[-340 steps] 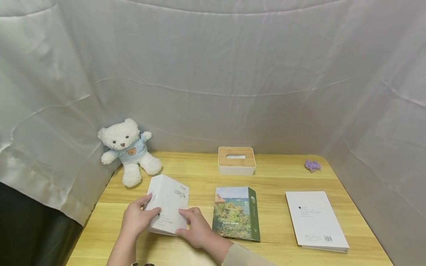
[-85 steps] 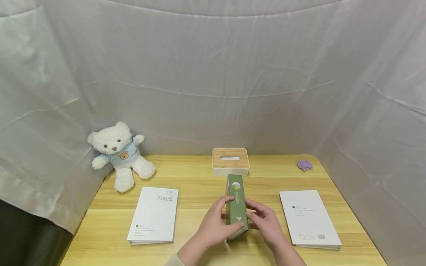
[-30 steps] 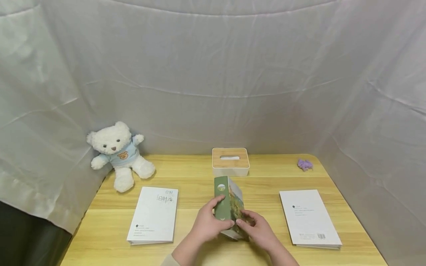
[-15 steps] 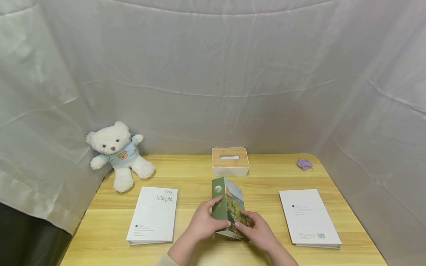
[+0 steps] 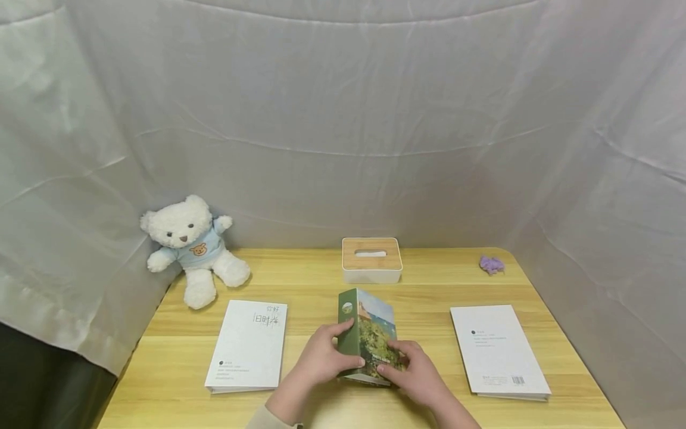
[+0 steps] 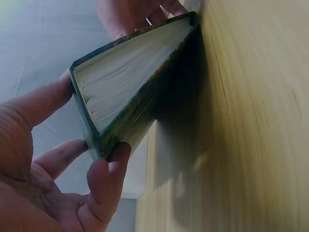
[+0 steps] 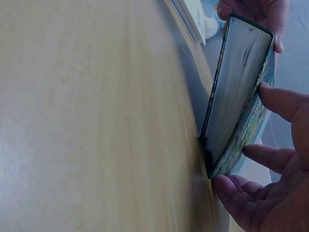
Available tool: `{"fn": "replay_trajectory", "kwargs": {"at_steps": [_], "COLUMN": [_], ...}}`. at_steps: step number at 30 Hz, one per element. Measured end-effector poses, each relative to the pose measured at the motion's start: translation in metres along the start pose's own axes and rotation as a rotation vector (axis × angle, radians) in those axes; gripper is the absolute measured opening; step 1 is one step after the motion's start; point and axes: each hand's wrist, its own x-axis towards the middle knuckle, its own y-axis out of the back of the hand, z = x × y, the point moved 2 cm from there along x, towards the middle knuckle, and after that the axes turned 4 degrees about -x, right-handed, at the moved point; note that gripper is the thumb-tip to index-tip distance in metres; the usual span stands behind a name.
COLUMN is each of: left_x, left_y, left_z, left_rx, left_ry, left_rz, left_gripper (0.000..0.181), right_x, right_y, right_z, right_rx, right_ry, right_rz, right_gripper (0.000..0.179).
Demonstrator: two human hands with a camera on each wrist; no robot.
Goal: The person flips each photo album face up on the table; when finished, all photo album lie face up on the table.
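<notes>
Near the front edge of the bench, midway along: a thick photo album with a green spine and painted seaside cover is held tilted, spine raised toward the left; contact with the bench cannot be told for certain.
Left hand: partly closed, the spine gripped between thumb and fingers.
Right hand: partly closed, with fingers bent about the cover's lower fore-edge side.
Album's turning: judged to be the step in hand, painted cover being brought upward.
Album's setting down: as a judgement, even lowering of the spine is called for, with fingers cleared from beneath.
Spine and cover: since a second ago, more of the cover has been turned into view.
White hardbound book near the left edge: held in both hands in the earliest frame, now laid flat.
</notes>
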Motion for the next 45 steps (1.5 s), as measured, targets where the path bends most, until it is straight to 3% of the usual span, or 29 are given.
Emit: {"fn": "replay_trajectory", "kwargs": {"at_steps": [8,15,22,33,45], "left_x": [-0.001,-0.001,-0.002,-0.001,-0.003], "left_y": [0.001,0.002,0.004,0.006,0.006], "left_z": [-0.004,-0.004,-0.006,-0.016,-0.019], "left_rx": [0.007,0.051,0.089,0.07,0.104], "left_ry": [0.007,-0.027,0.023,0.086,0.084], "left_rz": [0.015,0.045,0.061,0.054,0.057], "left_gripper": [0.085,0.083,0.083,0.084,0.085], "right_x": [0.001,0.002,0.001,0.001,0.003], "right_y": [-0.001,-0.003,-0.006,-0.006,-0.009], "right_z": [0.004,0.005,0.004,0.005,0.006], "right_rx": [-0.03,-0.052,-0.091,-0.181,-0.155], "right_ry": [0.012,0.018,0.019,0.038,0.025], "right_rz": [-0.012,-0.003,0.015,0.048,0.046], "right_gripper": [0.062,0.062,0.063,0.064,0.054]}}
